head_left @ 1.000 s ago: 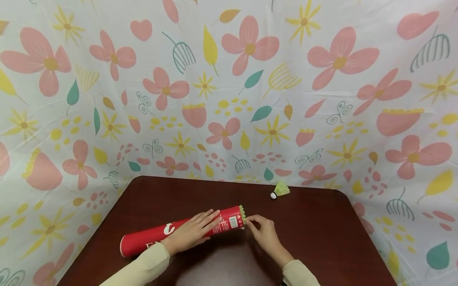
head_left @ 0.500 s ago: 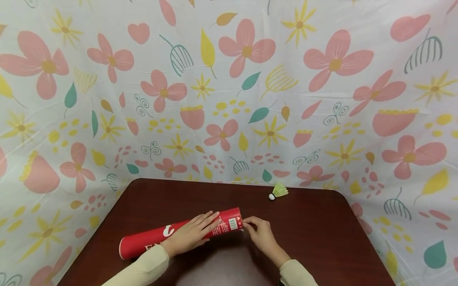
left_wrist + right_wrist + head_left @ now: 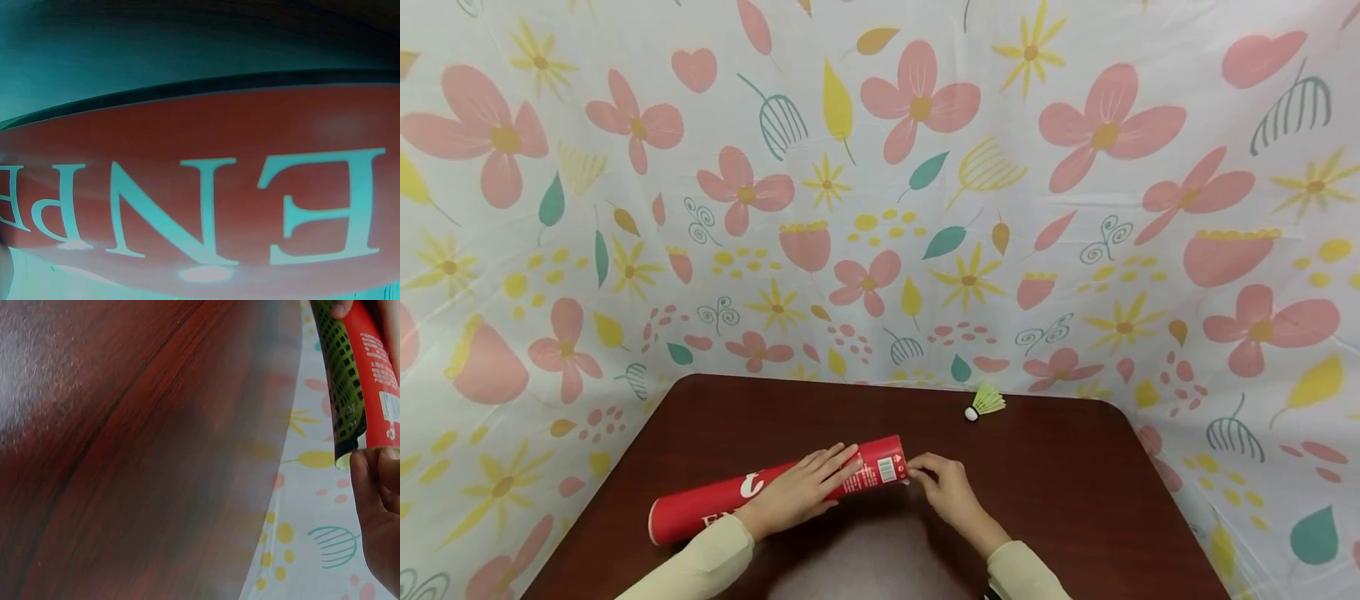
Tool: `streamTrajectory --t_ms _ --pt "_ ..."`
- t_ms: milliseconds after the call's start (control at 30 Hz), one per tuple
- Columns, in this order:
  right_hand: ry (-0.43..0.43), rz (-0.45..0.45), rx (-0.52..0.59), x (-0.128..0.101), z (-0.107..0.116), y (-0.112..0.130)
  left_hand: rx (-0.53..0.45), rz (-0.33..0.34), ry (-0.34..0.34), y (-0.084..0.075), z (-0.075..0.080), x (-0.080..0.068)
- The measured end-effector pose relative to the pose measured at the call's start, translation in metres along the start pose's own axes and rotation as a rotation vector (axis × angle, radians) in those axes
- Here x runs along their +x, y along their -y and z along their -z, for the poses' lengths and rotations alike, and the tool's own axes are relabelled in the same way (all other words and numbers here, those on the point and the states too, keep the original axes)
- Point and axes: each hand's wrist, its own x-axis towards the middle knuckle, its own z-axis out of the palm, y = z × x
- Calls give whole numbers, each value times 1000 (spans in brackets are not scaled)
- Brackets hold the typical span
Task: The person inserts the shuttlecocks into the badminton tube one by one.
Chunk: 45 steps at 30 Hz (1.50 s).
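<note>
A red shuttlecock tube with white lettering lies slantwise on the table. My left hand holds it from above near the middle, fingers laid across it, with the thumb on the near side. The left wrist view shows the red tube wall with large letters. At the tube's right end, my right hand has its fingertips bent together at the mouth. In the right wrist view, the right fingers touch the rim beside the tube's black-and-green side. What lies inside the mouth, and whether the fingertips pinch something, is hidden.
One yellow-green shuttlecock with a white cork lies near the back edge of the dark brown table. A white flowered cloth hangs behind and beside the table.
One second ago, yellow-green feather tips stuck out of the tube's right end; now they no longer show. My right fingertips have moved slightly left against the mouth. My left hand stays in place.
</note>
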Motion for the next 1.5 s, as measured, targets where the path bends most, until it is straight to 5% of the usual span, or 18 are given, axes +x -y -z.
streamTrajectory --t_ms 300,800,1133,1500 --pt "64 -107 4 3 16 -14 -44 30 23 1 1 -2" --pt "-75 -194 -121 22 57 -65 -29 16 29 4 0 -2" --pt "-3 -477 -108 30 88 -108 -37 14 27 4 2 -1" --pt "104 -631 -96 42 101 -133 -54 24 26 5 3 -3"
